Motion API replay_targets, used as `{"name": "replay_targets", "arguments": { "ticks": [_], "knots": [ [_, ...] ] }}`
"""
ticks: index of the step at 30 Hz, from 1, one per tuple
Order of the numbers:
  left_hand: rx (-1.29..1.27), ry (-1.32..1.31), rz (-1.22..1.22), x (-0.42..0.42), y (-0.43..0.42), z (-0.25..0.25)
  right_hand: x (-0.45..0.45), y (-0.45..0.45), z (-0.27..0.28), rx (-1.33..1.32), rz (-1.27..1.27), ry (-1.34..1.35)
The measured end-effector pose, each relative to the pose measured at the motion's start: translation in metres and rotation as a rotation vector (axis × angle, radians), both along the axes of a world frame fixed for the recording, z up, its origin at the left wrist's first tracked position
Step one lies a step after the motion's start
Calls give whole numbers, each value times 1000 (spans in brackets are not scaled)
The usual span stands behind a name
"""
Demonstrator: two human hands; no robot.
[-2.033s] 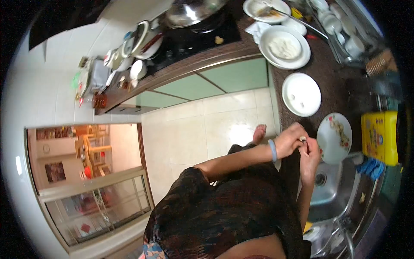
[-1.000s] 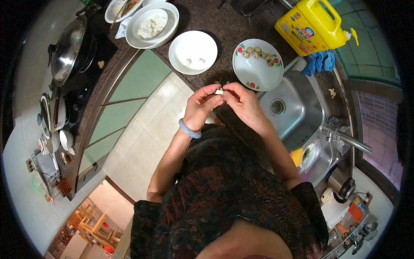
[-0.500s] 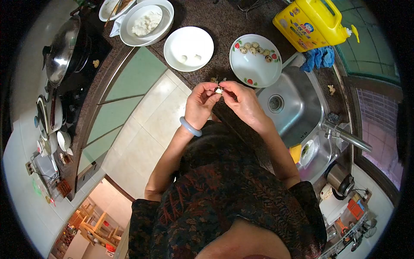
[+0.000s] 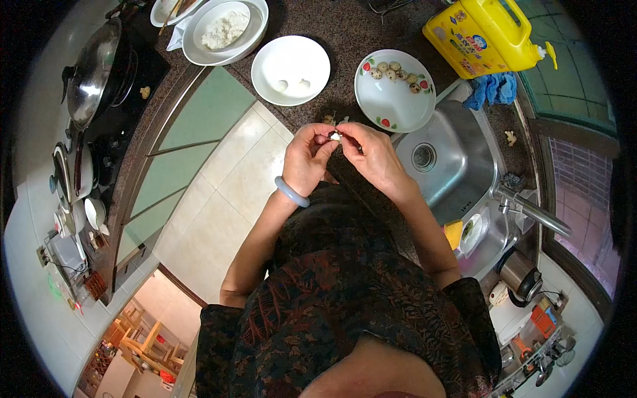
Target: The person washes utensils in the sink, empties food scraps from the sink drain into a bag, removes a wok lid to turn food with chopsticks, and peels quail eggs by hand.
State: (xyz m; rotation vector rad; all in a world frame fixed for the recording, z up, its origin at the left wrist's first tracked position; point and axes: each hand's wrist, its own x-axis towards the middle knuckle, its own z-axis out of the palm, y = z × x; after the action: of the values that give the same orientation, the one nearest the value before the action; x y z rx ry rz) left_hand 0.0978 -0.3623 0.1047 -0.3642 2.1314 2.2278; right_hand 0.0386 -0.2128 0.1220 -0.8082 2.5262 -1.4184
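Observation:
A small quail egg point(image 4: 335, 136), its white partly bare and dark shell still on it, is held at the counter edge. My left hand point(image 4: 305, 161), with a pale bracelet on the wrist, pinches it between thumb and fingers. From the other side my right hand point(image 4: 376, 159) has its thumb and fingertips closed on the egg's shell. Bits of shell point(image 4: 330, 120) lie on the counter just beyond my fingertips. A white bowl point(image 4: 290, 56) ahead holds two peeled white eggs point(image 4: 303, 84). Several speckled quail eggs point(image 4: 391, 71) lie in a flower-patterned bowl point(image 4: 391, 109) on the right.
A steel sink point(image 4: 458, 166) with a faucet point(image 4: 534, 215) is at the right. Behind it stand a yellow jug with a pump point(image 4: 474, 40) and a blue cloth point(image 4: 491, 91). Nested bowls point(image 4: 259, 40) with white food are far left, near a wok point(image 4: 99, 73) on the stove.
Both hands stay together around the egg, with only small finger movements. The view has shifted slightly.

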Motion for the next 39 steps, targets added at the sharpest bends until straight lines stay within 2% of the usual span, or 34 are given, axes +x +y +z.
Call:
{"name": "replay_targets", "arguments": {
  "ticks": [10, 13, 20, 24, 29, 31, 34, 39],
  "knots": [
    [-219, -28, -32, -1, -2, 5, -3, 8, 5, 139, 106, 13],
    [-249, -19, -43, -2, -2, 4, -2, 9, -2, 105, 98, 114],
    [-251, 8, -51, -1, -2, -3, 1, 7, -6, 46, 56, 150],
    [-206, 20, -67, 0, -2, -4, 1, 6, -5, 62, 25, 56],
    [220, -55, -66, -2, -3, -3, -1, 5, -11, -44, -71, -100],
    [252, -78, -51, -2, -5, -4, -1, 8, -16, -48, -90, -342],
    [286, -93, -32, -2, -6, -9, 1, 12, -27, -161, -31, -437],
    [267, -75, -19, -2, -3, -10, 0, 11, -17, -177, -28, -529]
  ]
}}
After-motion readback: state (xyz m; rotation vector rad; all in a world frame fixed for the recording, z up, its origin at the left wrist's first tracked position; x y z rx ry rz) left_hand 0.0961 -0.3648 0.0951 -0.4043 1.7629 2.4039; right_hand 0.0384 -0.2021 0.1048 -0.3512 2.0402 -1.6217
